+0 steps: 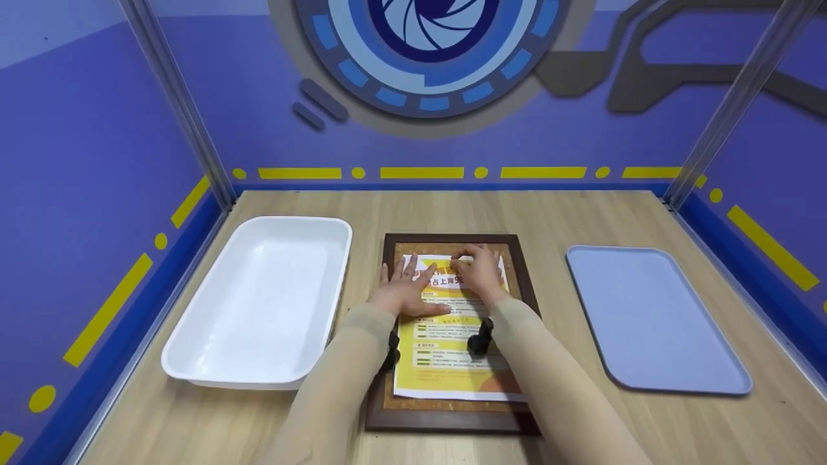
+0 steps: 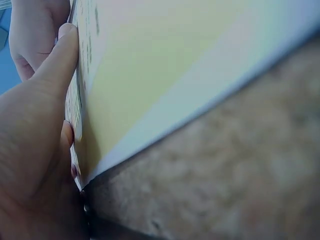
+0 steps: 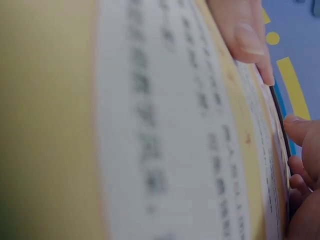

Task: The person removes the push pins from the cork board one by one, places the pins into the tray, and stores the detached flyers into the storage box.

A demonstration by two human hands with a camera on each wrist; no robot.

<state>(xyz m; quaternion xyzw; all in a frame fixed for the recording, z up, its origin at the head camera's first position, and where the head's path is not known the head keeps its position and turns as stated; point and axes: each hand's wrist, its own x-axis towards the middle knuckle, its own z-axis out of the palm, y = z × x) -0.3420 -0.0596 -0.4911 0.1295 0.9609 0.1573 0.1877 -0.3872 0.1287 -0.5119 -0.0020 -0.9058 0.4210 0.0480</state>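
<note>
A yellow and white printed sheet [image 1: 446, 381] lies on a cork board [image 1: 452, 405] with a dark brown frame [image 1: 452, 421]. Fingers spread, my left hand [image 1: 406, 294] presses on the sheet's upper left part; in the left wrist view this hand [image 2: 30, 145] lies along the sheet's edge with the thumb on the paper. My right hand [image 1: 481, 274] is at the sheet's top, its index finger and thumb brought together; I cannot tell whether something small is between them. The right wrist view shows curled fingers of this hand [image 3: 305, 190] at the sheet's far end.
To the left stands a deep white plastic tray [image 1: 258, 303]. On the right lies a flat pale blue tray [image 1: 659, 320]. Both rest on the wooden table [image 1: 549, 213], with blue printed walls [image 1: 194, 97] around it. A small black device [image 1: 479, 339] sits at the right wrist.
</note>
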